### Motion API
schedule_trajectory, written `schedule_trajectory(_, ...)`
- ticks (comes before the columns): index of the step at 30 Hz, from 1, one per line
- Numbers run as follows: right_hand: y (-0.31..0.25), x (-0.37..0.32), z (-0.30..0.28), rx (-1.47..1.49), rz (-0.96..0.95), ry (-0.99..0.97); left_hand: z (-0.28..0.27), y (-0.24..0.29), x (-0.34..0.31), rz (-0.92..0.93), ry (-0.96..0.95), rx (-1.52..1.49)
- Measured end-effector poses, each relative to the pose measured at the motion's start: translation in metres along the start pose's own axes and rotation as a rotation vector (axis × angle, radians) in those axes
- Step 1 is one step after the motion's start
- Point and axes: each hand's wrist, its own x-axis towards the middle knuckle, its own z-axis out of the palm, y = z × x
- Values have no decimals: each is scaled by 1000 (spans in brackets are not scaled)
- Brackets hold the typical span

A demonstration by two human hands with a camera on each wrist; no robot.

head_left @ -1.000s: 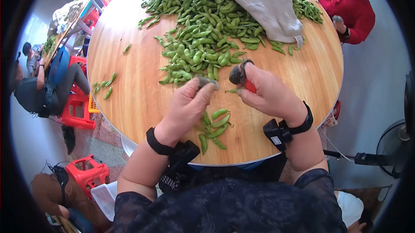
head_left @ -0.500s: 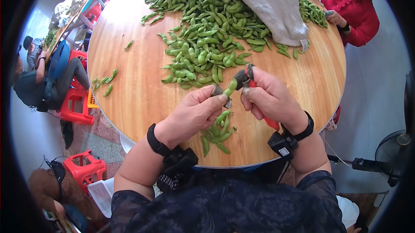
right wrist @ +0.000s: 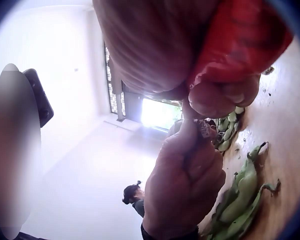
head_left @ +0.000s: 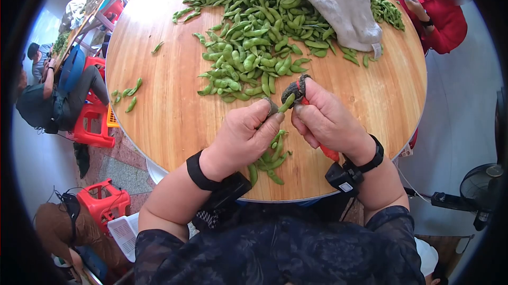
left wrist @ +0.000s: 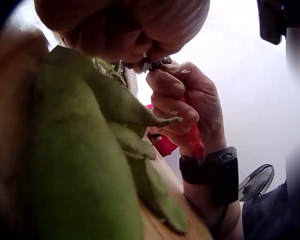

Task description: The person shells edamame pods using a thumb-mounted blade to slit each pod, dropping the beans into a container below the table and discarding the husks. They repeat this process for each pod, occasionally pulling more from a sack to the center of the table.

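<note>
My left hand (head_left: 242,132) pinches a green edamame pod (head_left: 287,103) between thumb and forefinger, a dark cover wrapped on that finger. Close against the pod's far end is my right hand (head_left: 329,121), its fingers curled round a red-handled tool (head_left: 330,154). A dark, worn wrap (head_left: 294,90) covers the right forefinger. The tool's working end is hidden by the fingers; in the right wrist view its red handle (right wrist: 240,45) fills the upper right. Beneath my hands lie several loose pods (head_left: 272,161), seen large in the left wrist view as a green pod (left wrist: 80,160).
A large heap of pods (head_left: 248,47) covers the far middle of the round wooden table (head_left: 153,94), partly under a white cloth (head_left: 338,10). A few pods (head_left: 127,94) lie at left. A person in red (head_left: 439,20) works at the right edge. A fan (head_left: 480,184) stands right.
One second ago the hands were apart; they have since come together at a pod held in the left hand. The left hand has shifted right and slightly up over the last half second.
</note>
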Motion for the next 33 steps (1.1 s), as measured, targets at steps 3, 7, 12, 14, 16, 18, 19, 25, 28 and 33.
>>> schedule_trajectory(3,-3,-1,2,28,35,25,-1,5,1,-102,-72,-256)
schedule_trajectory(7,-10,-6,2,430,54,-148,-17,15,1,-446,-434,-1111)
schedule_trajectory(12,-11,-9,3,503,13,-131,-12,20,1,-476,-415,-1089)
schedule_trajectory(14,-9,-7,-4,352,-21,-44,-10,15,1,-444,-394,-988)
schedule_trajectory(16,-6,-6,-6,48,-116,60,-13,11,0,-233,-235,-680)
schedule_trajectory(18,3,-4,-3,-249,-201,152,-12,13,0,-253,-205,-739)
schedule_trajectory(19,9,-2,1,-474,-342,176,-10,11,0,-212,-180,-578)
schedule_trajectory(25,18,4,1,-686,-543,158,-5,12,2,-209,-251,-511)
schedule_trajectory(28,14,4,-1,-605,-471,105,-7,15,2,-326,-279,-614)
schedule_trajectory(33,11,1,6,-663,-434,185,-6,11,3,-478,-224,-743)
